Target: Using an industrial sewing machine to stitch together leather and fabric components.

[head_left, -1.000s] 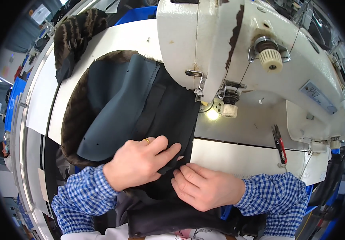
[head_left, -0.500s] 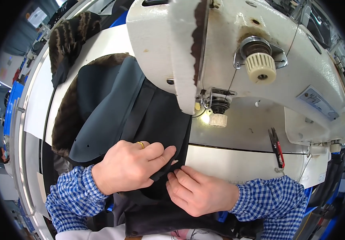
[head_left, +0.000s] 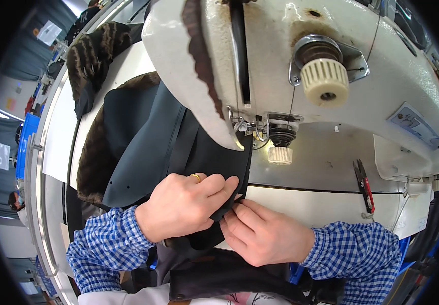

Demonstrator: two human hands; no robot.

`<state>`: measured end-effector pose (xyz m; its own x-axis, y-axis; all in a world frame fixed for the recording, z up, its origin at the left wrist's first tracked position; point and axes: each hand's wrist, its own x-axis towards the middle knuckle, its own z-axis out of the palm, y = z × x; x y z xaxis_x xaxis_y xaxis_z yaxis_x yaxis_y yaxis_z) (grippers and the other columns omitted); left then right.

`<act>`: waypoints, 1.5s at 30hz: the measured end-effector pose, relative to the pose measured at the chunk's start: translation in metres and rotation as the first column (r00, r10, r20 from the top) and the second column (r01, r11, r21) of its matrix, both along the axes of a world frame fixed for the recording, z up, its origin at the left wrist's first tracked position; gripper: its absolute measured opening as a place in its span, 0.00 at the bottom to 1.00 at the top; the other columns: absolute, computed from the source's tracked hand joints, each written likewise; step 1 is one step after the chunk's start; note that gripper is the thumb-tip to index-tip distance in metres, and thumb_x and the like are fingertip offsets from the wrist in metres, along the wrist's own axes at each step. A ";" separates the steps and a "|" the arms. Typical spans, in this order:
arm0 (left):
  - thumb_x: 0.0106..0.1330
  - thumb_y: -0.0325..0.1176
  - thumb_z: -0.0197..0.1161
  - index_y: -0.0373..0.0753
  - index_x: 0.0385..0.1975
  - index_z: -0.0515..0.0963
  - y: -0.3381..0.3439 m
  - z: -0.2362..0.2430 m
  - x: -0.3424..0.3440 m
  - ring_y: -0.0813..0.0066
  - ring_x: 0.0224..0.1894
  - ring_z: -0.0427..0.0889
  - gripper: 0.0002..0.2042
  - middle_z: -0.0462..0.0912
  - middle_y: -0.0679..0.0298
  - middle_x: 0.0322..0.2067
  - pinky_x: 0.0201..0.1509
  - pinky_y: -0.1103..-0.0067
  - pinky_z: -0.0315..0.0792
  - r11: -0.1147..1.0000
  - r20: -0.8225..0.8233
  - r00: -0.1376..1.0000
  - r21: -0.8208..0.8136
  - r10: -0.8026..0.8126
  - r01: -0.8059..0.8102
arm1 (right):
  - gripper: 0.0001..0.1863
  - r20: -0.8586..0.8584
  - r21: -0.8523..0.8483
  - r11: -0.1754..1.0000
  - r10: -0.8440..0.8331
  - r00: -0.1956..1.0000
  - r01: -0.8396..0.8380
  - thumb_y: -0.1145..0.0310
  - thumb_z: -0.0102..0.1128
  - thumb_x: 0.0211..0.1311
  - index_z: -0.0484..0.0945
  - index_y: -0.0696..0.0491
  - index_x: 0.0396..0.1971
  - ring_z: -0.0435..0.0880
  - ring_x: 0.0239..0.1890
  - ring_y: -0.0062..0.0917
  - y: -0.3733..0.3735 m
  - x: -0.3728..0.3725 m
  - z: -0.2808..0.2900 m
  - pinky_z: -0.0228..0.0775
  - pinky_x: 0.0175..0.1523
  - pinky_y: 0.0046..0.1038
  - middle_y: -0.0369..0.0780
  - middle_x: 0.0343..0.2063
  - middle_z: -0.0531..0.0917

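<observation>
Beneath the head of a white sewing machine (head_left: 382,91) lies a dark garment piece with black fabric (head_left: 214,145), a blue-grey panel (head_left: 140,157) and brown fur (head_left: 95,168) along its left side. My left hand (head_left: 186,206), with a ring on one finger, is closed on the near right edge of the black fabric. Just right of it, my right hand (head_left: 265,234) pinches the same edge, its fingertips almost meeting the left ones. The fabric's far end reaches the presser foot area, where the needle is largely hidden. The cloth between my fingers is mostly covered.
Red-handled thread snips (head_left: 364,188) lie on the machine bed's right side. Another striped brown fur piece (head_left: 92,63) rests at the far left of the white table. Two cream tension knobs (head_left: 325,86) project from the machine. A metal rail (head_left: 41,203) curves along the left.
The whole view has shifted and tilted a little. Both hands, still gripping the black fabric's edge, are slightly farther up toward the machine head.
</observation>
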<state>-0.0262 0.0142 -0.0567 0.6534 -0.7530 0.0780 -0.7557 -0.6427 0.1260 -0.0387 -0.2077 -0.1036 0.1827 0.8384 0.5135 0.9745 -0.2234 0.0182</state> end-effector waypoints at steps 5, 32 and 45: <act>0.39 0.30 0.73 0.36 0.58 0.79 -0.001 -0.004 0.007 0.69 0.22 0.77 0.36 0.68 0.65 0.28 0.23 0.74 0.72 0.999 0.027 1.000 -0.041 -0.001 0.002 | 0.13 -0.013 0.012 1.000 -0.003 1.000 0.004 0.65 0.61 0.51 0.84 0.58 0.30 0.80 0.41 0.35 0.001 0.006 -0.001 0.77 0.51 0.32 0.42 0.33 0.83; 0.46 0.28 0.68 0.31 0.49 0.80 -0.006 -0.011 0.044 0.65 0.31 0.85 0.25 0.77 0.62 0.31 0.29 0.72 0.77 0.982 -0.016 1.000 -0.188 -0.015 0.012 | 0.17 -0.032 0.051 0.994 -0.091 0.995 0.092 0.68 0.61 0.47 0.83 0.61 0.37 0.80 0.45 0.34 0.000 0.034 -0.005 0.78 0.53 0.29 0.43 0.37 0.83; 0.53 0.29 0.63 0.33 0.30 0.81 -0.014 0.008 0.035 0.66 0.35 0.79 0.07 0.74 0.61 0.31 0.28 0.73 0.75 0.998 0.165 0.986 0.066 -0.032 0.021 | 0.16 -0.608 0.073 0.977 0.204 0.768 -0.201 0.68 0.64 0.49 0.84 0.54 0.40 0.77 0.49 0.30 0.002 0.028 0.002 0.68 0.59 0.32 0.35 0.41 0.82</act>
<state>0.0088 -0.0002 -0.0483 0.6153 -0.7766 0.1352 -0.7795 -0.6250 -0.0428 -0.0109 -0.2060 -0.1011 0.2842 0.8900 0.3566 0.8040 -0.0186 -0.5943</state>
